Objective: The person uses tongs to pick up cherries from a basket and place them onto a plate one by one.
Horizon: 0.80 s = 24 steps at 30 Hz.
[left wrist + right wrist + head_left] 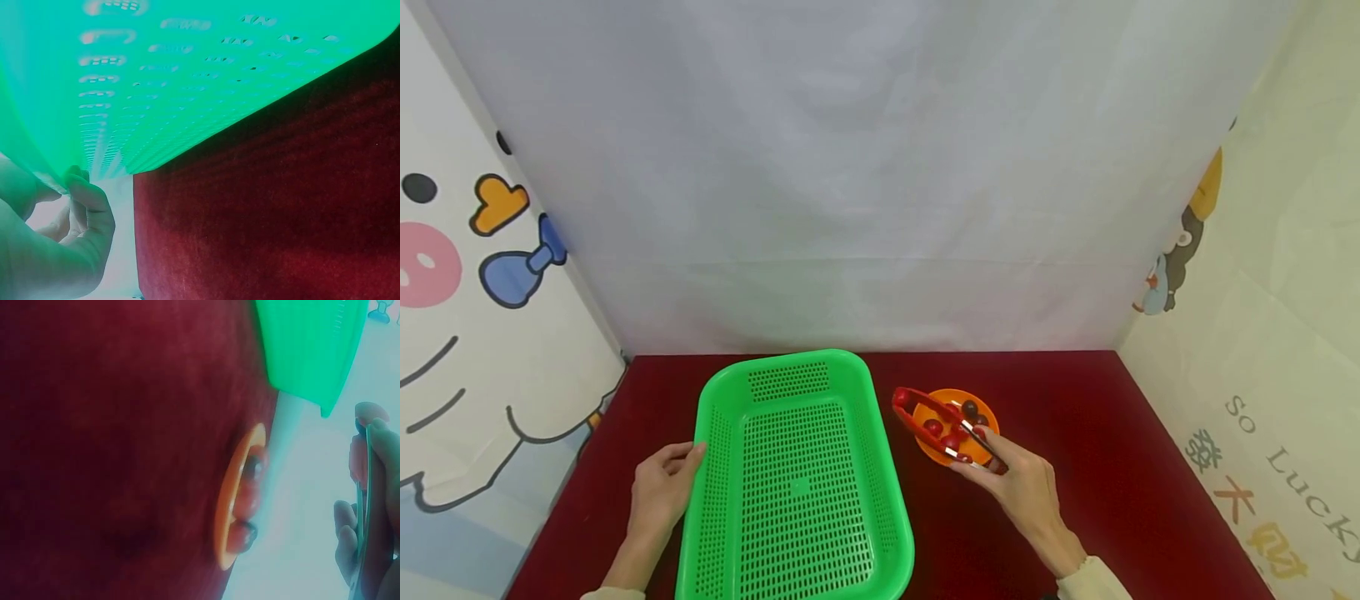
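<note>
My left hand [662,487] pinches the left rim of a green perforated plastic basket [891,500] between thumb and fingers, and the left wrist view shows the basket's wall [187,75] rising above that grip. With my right hand [1018,483] I hold tongs [951,410] with red ends. Their tips point left toward the basket, between it and an orange plate [987,457], and a rounded red shape [900,397] shows there; I cannot tell whether it is a held piece. Several small round red and dark pieces [971,408] lie on the plate, partly hidden by the tongs.
A dark red cloth [1075,417] covers the table under the basket and plate. Behind it hangs a pale curtain [865,167]. Side panels printed with cartoons stand at the left [467,350] and right [1262,375].
</note>
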Each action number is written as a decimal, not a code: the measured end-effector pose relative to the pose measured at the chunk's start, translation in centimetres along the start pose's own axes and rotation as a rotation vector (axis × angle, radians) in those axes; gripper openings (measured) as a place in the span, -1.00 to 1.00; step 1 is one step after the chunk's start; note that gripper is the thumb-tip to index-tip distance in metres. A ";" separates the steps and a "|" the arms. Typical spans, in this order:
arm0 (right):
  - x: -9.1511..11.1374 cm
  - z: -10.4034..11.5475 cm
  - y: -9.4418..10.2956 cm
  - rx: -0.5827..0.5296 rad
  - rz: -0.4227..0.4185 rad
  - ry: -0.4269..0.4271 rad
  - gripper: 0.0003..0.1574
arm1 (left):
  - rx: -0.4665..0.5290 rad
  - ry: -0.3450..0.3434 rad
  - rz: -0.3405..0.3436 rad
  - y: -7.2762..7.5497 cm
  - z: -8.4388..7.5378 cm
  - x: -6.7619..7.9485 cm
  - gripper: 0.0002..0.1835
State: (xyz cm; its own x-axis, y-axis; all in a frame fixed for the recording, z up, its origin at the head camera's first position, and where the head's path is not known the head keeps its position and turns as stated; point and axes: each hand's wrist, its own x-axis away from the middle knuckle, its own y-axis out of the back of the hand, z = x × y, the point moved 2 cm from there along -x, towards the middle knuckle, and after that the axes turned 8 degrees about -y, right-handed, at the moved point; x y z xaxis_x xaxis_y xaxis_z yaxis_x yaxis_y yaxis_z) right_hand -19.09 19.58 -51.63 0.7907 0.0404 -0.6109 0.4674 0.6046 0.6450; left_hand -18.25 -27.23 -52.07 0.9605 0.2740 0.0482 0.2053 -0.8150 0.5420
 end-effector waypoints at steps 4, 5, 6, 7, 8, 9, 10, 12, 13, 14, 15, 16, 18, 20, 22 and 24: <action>0.8 -1.1 0.7 0.037 -0.001 -0.031 -0.25 | -0.006 -0.004 -0.004 0.0 0.0 0.0 -0.39; 1.0 -1.3 0.9 0.045 -0.007 -0.035 -0.24 | -0.005 -0.004 -0.003 0.0 0.1 0.0 -0.39; 1.2 -1.6 1.1 0.054 -0.014 -0.038 -0.22 | -0.005 -0.003 -0.003 0.0 0.1 0.0 -0.38; 1.4 -1.8 1.3 0.061 -0.023 -0.037 -0.21 | -0.005 -0.002 -0.004 0.0 0.0 0.0 -0.38; 1.5 -2.0 1.4 0.067 -0.028 -0.037 -0.21 | -0.004 -0.001 -0.004 0.0 0.0 0.1 -0.38; 1.7 -2.2 1.6 0.071 -0.034 -0.037 -0.21 | -0.003 0.000 -0.005 0.0 0.0 0.1 -0.38; 1.9 -2.4 1.7 0.075 -0.038 -0.037 -0.21 | -0.004 0.000 -0.006 0.0 0.0 0.1 -0.38; 2.2 -2.9 2.0 0.088 -0.040 -0.040 -0.22 | -0.002 0.002 -0.008 0.1 0.0 0.1 -0.38; 2.4 -3.1 2.1 0.094 -0.038 -0.044 -0.24 | -0.001 0.002 -0.010 0.1 0.0 0.1 -0.39; 2.6 -3.3 2.3 0.101 -0.033 -0.051 -0.25 | -0.002 0.002 -0.011 0.1 0.0 0.1 -0.39; 2.8 -3.6 2.4 0.110 -0.029 -0.058 -0.26 | -0.002 0.002 -0.010 0.1 0.0 0.1 -0.39; 3.0 -3.8 2.5 0.119 -0.022 -0.069 -0.28 | -0.004 0.002 -0.011 0.0 0.0 0.1 -0.39; 3.4 -4.2 2.7 0.141 -0.005 -0.089 -0.30 | -0.004 0.003 -0.011 0.0 0.0 0.1 -0.39; 3.7 -4.5 3.0 0.156 0.013 -0.111 -0.31 | -0.010 0.002 -0.012 0.0 0.0 0.1 -0.40; 4.1 -4.8 3.2 0.174 0.024 -0.125 -0.31 | -0.013 -0.002 -0.016 0.1 0.0 0.1 -0.40; 4.4 -5.0 3.4 0.191 0.033 -0.139 -0.30 | -0.016 -0.007 -0.019 0.1 0.0 0.2 -0.41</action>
State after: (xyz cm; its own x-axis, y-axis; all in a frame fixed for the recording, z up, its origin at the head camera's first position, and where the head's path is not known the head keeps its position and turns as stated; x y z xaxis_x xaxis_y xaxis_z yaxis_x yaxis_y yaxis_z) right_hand -15.99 25.78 -54.35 0.8474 -0.0598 -0.5276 0.4963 0.4426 0.7469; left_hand -18.09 -27.23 -51.99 0.9578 0.2858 0.0324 0.2204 -0.8016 0.5557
